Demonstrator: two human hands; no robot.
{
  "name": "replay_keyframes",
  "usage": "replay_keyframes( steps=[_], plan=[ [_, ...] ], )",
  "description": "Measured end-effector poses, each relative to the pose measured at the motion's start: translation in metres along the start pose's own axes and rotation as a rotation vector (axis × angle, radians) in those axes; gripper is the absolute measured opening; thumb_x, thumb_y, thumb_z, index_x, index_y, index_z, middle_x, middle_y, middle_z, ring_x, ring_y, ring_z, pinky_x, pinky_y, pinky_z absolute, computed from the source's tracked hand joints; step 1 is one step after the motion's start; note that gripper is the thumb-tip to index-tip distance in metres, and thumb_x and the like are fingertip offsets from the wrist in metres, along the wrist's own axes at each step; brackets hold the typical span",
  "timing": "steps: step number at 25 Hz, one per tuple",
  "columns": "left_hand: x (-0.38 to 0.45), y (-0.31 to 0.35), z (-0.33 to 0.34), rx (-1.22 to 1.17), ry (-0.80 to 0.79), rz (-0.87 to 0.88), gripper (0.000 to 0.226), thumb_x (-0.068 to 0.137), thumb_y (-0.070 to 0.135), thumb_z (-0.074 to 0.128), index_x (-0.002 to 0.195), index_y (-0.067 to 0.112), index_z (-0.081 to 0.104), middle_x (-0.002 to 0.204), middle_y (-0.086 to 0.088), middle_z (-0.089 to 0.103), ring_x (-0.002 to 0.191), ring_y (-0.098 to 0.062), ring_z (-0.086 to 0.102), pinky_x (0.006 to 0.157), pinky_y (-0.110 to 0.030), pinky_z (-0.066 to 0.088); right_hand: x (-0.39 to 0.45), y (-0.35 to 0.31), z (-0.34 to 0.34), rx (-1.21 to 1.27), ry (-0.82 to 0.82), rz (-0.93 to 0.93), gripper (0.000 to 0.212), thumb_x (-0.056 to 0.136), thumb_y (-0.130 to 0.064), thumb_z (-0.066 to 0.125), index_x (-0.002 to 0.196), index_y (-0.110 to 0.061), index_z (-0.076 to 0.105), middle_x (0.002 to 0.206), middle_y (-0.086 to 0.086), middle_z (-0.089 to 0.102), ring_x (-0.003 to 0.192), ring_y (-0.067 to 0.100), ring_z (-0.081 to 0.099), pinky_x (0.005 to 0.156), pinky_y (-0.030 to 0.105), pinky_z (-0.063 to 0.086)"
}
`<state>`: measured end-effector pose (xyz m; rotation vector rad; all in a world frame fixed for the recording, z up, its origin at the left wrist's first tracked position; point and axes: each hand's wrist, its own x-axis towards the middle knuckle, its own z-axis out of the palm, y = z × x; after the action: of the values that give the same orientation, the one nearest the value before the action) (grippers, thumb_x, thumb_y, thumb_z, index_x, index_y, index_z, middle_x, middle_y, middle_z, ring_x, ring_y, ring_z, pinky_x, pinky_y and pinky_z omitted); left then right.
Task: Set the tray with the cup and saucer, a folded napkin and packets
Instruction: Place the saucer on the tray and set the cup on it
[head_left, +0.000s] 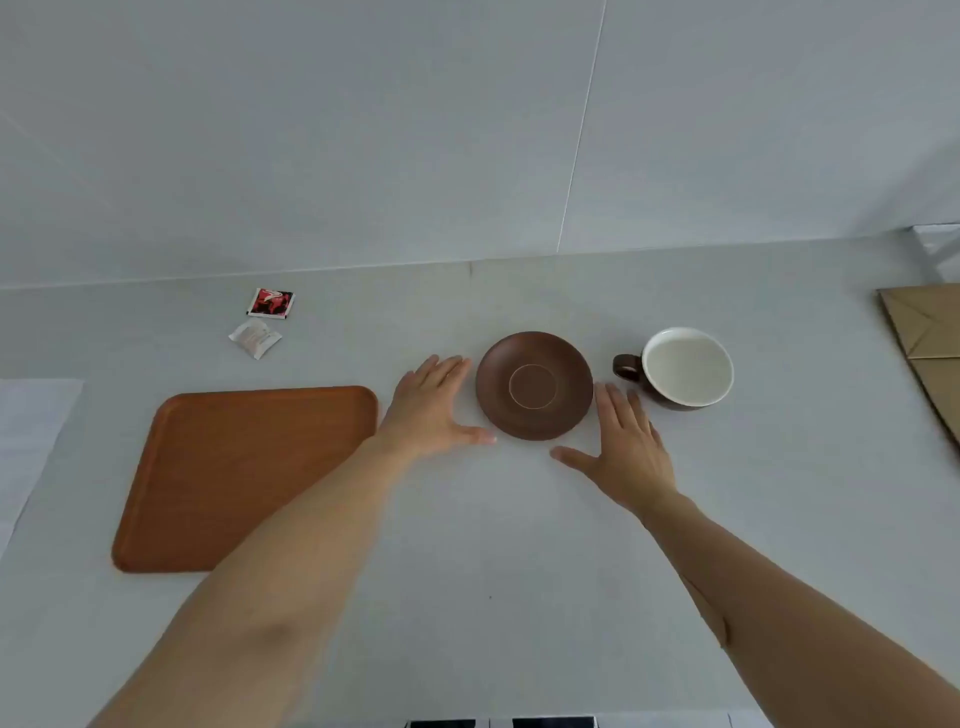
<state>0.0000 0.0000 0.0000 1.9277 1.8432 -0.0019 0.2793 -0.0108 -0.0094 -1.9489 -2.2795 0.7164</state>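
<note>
Here, on a pale grey worktop (493, 545), I have both hands spread flat on either side of the brown saucer (534, 385), which sits well right of the tray. My left hand (434, 402) lies open just beside the saucer's left rim, thumb reaching toward its near edge; my right hand (626, 447) lies open at its lower right, fingertips close to the rim. Neither hand has hold of anything, and I cannot tell whether either quite touches the saucer.

I judge the step in hand to be the very first: bracketing the saucer to pick it up. The orange-brown tray (244, 478) lies bare, so nothing of the setting is yet done. The next move calls for both hands to close in under the thin rim, lift the saucer level, and carry it left onto the tray; the low edge gives fingers little to catch, so a careful pinch seems wise.

By my count: one tray, one saucer, one brown cup (680, 369) with a white inside standing just right of the saucer, handle turned toward it, and two packets beyond the tray, a red packet (270, 303) and a white packet (254, 338). A white sheet (31, 431) at the left edge may be the napkin. A brown paper bag (924, 343) lies far right.
</note>
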Motion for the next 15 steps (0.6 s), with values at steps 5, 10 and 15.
replay_keyframes(
  steps=[5, 10, 15],
  plan=[
    [0.014, 0.0, 0.008, -0.004, -0.016, 0.023, 0.122, 0.06, 0.088, 0.054, 0.153, 0.029, 0.003, 0.164, 0.004, 0.004, 0.149, -0.022, -0.004, 0.119, -0.051, 0.005, 0.014, 0.002, 0.007, 0.048, 0.033, 0.022, 0.112, 0.069, -0.084, 0.051, 0.153, -0.025, 0.005, 0.163, 0.001, 0.011, 0.151, 0.023, -0.002, 0.122, 0.044, 0.01],
    [0.021, -0.002, 0.012, -0.005, -0.049, 0.049, 0.127, 0.056, 0.09, 0.054, 0.153, 0.031, -0.004, 0.164, 0.007, -0.001, 0.149, -0.023, -0.012, 0.118, -0.055, -0.001, 0.019, 0.001, 0.011, 0.074, 0.045, 0.031, 0.121, 0.06, -0.088, 0.053, 0.152, -0.03, 0.0, 0.163, 0.0, 0.011, 0.15, 0.026, -0.002, 0.122, 0.05, 0.004],
    [0.022, -0.002, 0.013, -0.028, -0.025, 0.05, 0.128, 0.056, 0.085, 0.061, 0.153, 0.031, -0.004, 0.163, 0.01, -0.001, 0.148, -0.022, -0.016, 0.117, -0.057, -0.005, 0.021, -0.003, 0.015, 0.129, 0.061, 0.047, 0.122, 0.058, -0.088, 0.056, 0.152, -0.034, 0.0, 0.164, -0.005, 0.01, 0.15, 0.027, -0.005, 0.12, 0.052, -0.005]
  ],
)
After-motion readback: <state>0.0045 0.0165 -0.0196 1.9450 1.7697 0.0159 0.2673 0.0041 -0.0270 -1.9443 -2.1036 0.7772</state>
